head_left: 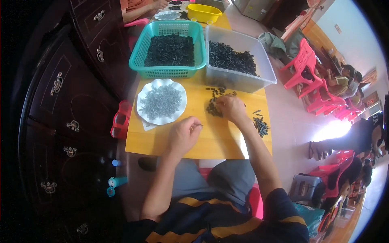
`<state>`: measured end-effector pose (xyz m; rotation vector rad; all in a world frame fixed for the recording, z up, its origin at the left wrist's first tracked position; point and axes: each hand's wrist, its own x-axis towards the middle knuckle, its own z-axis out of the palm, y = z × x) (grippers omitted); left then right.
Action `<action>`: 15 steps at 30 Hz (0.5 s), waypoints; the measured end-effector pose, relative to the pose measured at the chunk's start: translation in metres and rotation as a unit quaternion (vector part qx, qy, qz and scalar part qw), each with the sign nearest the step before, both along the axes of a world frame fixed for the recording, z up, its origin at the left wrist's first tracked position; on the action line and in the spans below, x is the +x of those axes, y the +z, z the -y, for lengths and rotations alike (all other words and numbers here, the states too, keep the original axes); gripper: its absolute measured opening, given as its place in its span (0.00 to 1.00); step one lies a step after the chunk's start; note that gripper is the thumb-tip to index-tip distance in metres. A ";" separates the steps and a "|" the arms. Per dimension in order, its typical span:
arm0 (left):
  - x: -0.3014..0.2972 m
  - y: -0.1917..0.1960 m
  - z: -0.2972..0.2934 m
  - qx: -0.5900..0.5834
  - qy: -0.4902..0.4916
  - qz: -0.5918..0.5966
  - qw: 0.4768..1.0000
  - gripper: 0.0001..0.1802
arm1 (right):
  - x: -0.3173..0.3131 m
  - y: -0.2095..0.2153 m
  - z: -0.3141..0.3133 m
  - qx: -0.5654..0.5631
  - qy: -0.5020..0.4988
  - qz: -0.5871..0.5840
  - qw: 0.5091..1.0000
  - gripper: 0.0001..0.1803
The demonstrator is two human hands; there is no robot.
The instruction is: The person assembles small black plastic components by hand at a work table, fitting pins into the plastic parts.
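Observation:
My left hand (184,134) hovers over the yellow table near its front edge, thumb and fingers pinched together. A tiny dark bit shows at the fingertips, too small to name. Further right, my right hand (231,108) reaches down to a loose pile of small black parts (212,108), its fingers curled; they hide whatever is between them. Beyond my left hand stands a white scalloped plate (142,94) full of small clear-grey pieces (161,102). To the right of my right forearm lies another little heap of dark, slim pieces (261,126).
A green basket (168,73) and a clear plastic bin (239,83), both holding many black parts, stand behind the plate. Farther back are a yellow basin (204,14) and another person's arm (139,12). Dark cabinets (60,109) flank the left; pink chairs (302,67) stand right.

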<state>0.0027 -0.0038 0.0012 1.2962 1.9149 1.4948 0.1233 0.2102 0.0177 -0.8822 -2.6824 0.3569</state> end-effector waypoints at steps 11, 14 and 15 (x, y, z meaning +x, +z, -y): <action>0.000 -0.003 -0.002 0.010 0.006 -0.001 1.000 0.07 | 0.004 -0.006 -0.003 0.036 0.012 0.053 0.998 0.06; 0.001 -0.001 -0.003 0.023 0.009 0.045 0.999 0.06 | 0.002 -0.012 -0.008 0.045 0.024 0.073 0.996 0.04; 0.002 0.001 -0.003 0.034 0.010 0.076 0.996 0.05 | 0.003 -0.014 -0.009 0.044 0.024 0.073 0.996 0.04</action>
